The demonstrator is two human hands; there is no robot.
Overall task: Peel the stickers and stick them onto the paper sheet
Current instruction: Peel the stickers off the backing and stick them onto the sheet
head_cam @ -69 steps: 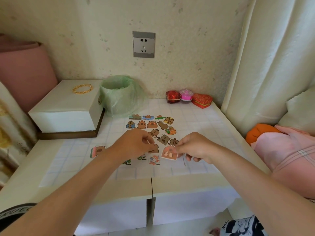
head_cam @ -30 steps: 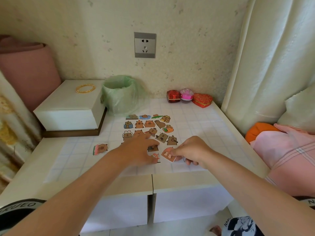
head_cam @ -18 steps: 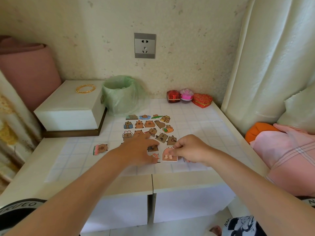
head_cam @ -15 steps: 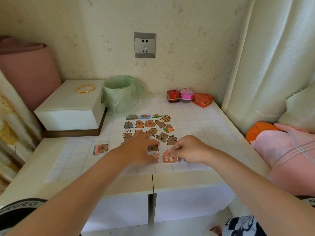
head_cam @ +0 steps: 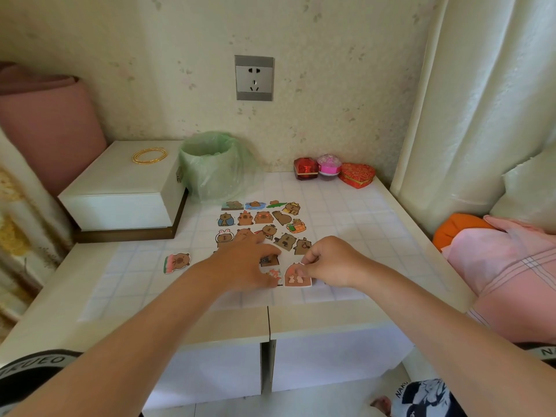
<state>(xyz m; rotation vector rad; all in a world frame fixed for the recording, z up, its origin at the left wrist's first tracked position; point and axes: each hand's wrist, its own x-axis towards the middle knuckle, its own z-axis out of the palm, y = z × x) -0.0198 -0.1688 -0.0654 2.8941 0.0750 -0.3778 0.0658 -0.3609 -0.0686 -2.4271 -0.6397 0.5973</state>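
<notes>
At lower centre the flat left hand (head_cam: 240,266) presses the white paper sheet (head_cam: 255,228) while the right hand (head_cam: 331,263) pinches a pink-brown house-shaped sticker (head_cam: 296,278), which may land crooked or wrinkled if released unevenly.

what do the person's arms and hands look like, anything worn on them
Both forearms are bare. The left hand and right hand show no ring, watch, bracelet or glove. Near the lower corners of the view, a left band and a right band, dark with pale, cut-off lettering, look like short-sleeve hems, though that is a guess.
</notes>
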